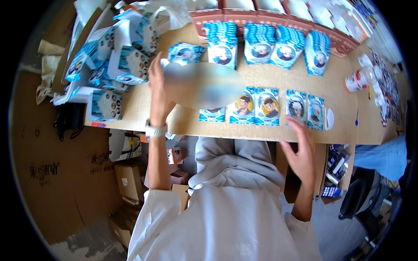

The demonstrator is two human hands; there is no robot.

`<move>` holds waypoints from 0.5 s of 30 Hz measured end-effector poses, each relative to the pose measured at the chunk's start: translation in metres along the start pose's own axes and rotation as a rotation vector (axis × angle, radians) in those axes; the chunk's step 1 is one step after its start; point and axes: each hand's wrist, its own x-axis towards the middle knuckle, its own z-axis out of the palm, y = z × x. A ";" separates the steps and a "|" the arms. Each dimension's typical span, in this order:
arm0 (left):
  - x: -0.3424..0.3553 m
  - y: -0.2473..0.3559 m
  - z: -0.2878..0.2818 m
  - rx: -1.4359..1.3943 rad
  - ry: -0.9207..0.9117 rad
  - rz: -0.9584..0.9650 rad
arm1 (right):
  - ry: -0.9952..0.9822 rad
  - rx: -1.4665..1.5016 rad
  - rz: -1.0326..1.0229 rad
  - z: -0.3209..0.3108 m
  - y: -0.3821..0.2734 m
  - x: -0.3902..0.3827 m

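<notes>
Right-hand fingers: thumb and index of your right hand (302, 161) are spread apart, right of centre; the index tip is at the lower edge of a blue packet (296, 103); contact cannot be told.
Left-hand fingers: your left hand (157, 89) is raised at upper left of centre; a blurred patch borders it, so you cannot tell whether its fingers are clamped on anything.
Left wrist: you wear a pale watch (155, 129).
Front row: the blue packet is among five visible at centre and right of centre; two packets (267, 106) have gold centres, and the leftmost is partly hidden.
Row end: a white rounded piece (330, 119) lies just beside the rightmost packet.
Packet stacks: overlapping blue stacks (285, 48) lie along the upper centre.
Table: brown surface (139, 106) beneath the packets.
Upper left: blue-and-white boxes (126, 65), heaped.
Upper edge: a row of reddish-brown boxes (244, 16).
Right side: a clear bottle (361, 79).
</notes>
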 end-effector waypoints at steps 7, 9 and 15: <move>-0.102 0.140 -0.026 -0.204 -0.353 0.031 | -0.210 0.755 0.154 0.054 -0.030 -0.011; -0.121 0.149 -0.016 -0.219 -0.366 0.025 | -0.194 0.621 0.214 0.052 -0.037 -0.007; -0.136 0.152 -0.016 0.063 -0.456 0.164 | -0.122 0.374 0.207 0.043 -0.023 -0.015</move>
